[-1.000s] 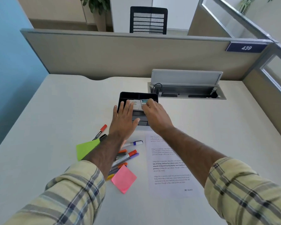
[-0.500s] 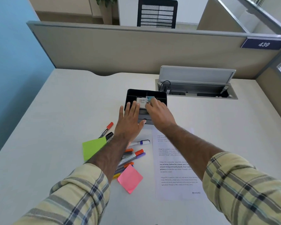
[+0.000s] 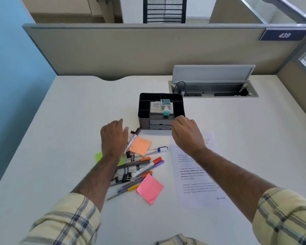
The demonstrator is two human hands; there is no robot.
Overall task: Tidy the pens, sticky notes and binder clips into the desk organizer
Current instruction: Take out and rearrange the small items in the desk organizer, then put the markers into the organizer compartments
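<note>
Black desk organizer (image 3: pixel 143 110) just beyond both hands; left hand (image 3: pixel 113 137) spread, empty; right hand (image 3: pixel 185 131) loosely curled, empty.

The desk organizer (image 3: pixel 161 110) stands at frame centre on the counter (image 3: pixel 60 121). Below and left of it lie the pens (image 3: pixel 141 167), binder clips (image 3: pixel 125 175) and sticky notes (image 3: pixel 140 145) in one heap. A printed sheet (image 3: pixel 198 174) lies right of the heap. A cable box (image 3: pixel 214 89) sits upper right.
</note>
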